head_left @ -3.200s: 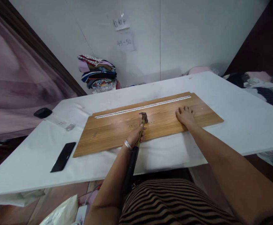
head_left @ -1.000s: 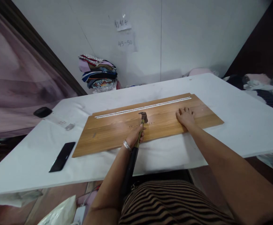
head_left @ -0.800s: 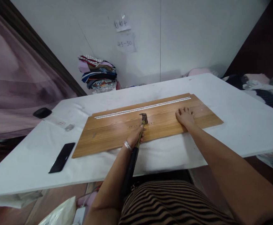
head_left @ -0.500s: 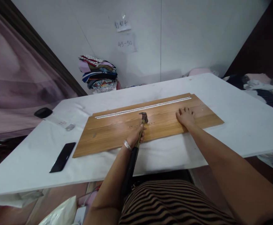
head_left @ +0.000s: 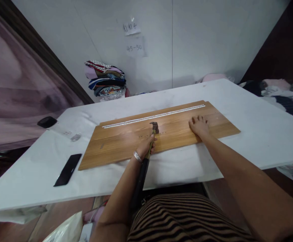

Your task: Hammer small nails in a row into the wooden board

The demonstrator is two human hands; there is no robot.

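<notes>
So, the hammer (head_left: pixel 143 168) is gripped in the left hand (head_left: pixel 144 146), fingers wrapped around the handle a little below the head. The hammer head (head_left: pixel 155 127) is held just beyond the fist, on the far side, over the middle of the wooden board (head_left: pixel 121 143); whether the board is touched by it can't be told. The black grip is left trailing out behind the hand, past the near edge of the board and toward the striped top (head_left: pixel 184 215). A silvery bracelet (head_left: pixel 137 156) is worn on the left wrist. The right hand (head_left: pixel 199 125) is laid palm down on the right part of the board, well apart from the hammer, with fingers slightly spread and bent. Small dark dots (head_left: pixel 162 133) are lined up on the board to both sides of the hammer, the right-hand ones being set between the two hands. Two pale strips (head_left: pixel 154 117) are laid along the far edge, beyond both hands. The board is supported by a white-covered table (head_left: pixel 257 141); a black phone-like slab (head_left: pixel 68 170) is placed near left, just beside the board.
</notes>
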